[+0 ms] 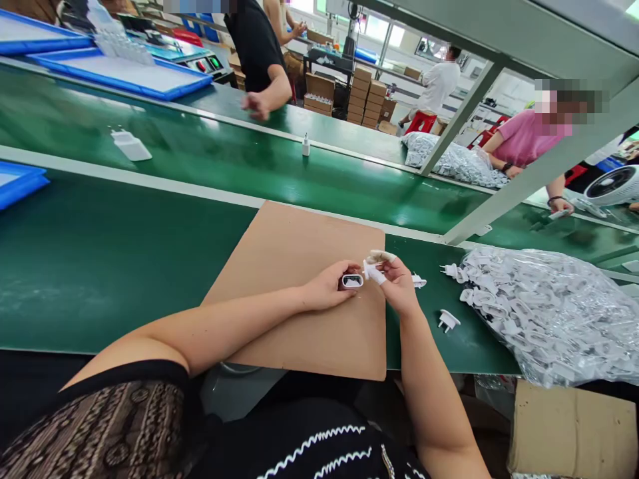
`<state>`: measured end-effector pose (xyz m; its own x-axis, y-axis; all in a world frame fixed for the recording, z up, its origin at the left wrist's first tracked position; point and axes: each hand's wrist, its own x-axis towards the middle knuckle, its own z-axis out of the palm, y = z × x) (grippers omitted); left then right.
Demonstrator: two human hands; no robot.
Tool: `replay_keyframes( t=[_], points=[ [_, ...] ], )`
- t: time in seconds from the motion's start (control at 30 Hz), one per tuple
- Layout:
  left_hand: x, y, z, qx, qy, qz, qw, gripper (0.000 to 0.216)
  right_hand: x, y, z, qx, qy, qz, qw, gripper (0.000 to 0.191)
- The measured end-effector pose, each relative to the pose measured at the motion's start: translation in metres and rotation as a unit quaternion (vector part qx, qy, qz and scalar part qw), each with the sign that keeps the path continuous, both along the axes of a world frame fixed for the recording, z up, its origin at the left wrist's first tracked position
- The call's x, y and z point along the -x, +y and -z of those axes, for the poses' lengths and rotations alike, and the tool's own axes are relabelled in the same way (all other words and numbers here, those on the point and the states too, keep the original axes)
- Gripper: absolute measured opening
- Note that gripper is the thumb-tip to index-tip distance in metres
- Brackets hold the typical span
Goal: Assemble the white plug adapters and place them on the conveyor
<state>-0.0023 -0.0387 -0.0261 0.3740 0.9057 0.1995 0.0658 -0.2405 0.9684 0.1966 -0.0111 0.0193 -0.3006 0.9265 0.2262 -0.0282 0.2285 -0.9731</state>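
Note:
My left hand is closed around a small white charger shell whose open end faces me. My right hand pinches a white plug piece right beside that shell, with white finger cots on the fingertips. Both hands hover over a brown cardboard sheet lying on the green bench. Loose white plug pieces lie on the bench just right of my right hand. A clear bag of white plug parts sits further right.
A green conveyor belt runs behind, carrying a white charger and a small upright part. Blue trays sit at far left. Other people work across the belt. A grey frame post slants overhead right. A cardboard box stands lower right.

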Motion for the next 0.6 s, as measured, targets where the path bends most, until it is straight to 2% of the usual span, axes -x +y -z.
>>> replay_keyframes(
  t=[0.1,0.23,0.33,0.43,0.6],
  points=[
    [-0.001,0.001,0.001,0.013,-0.008,-0.028,0.999,0.044,0.003,-0.008,0.001,-0.048,-0.029,0.023,0.998,0.050],
    [0.001,0.003,-0.001,0.040,0.007,-0.039,0.998,0.033,-0.001,-0.016,-0.005,-0.166,-0.155,0.020,0.974,0.025],
    [0.002,0.005,-0.003,0.063,-0.008,-0.033,0.997,0.035,-0.001,-0.017,-0.008,-0.247,-0.234,-0.021,0.940,0.025],
    [0.003,0.006,-0.004,0.073,-0.019,-0.028,0.997,0.036,0.003,-0.016,-0.007,-0.273,-0.261,-0.031,0.926,0.027],
    [0.003,0.007,-0.005,0.075,-0.022,-0.024,0.997,0.036,0.008,-0.018,-0.002,-0.314,-0.249,0.006,0.916,0.027]
  ],
)
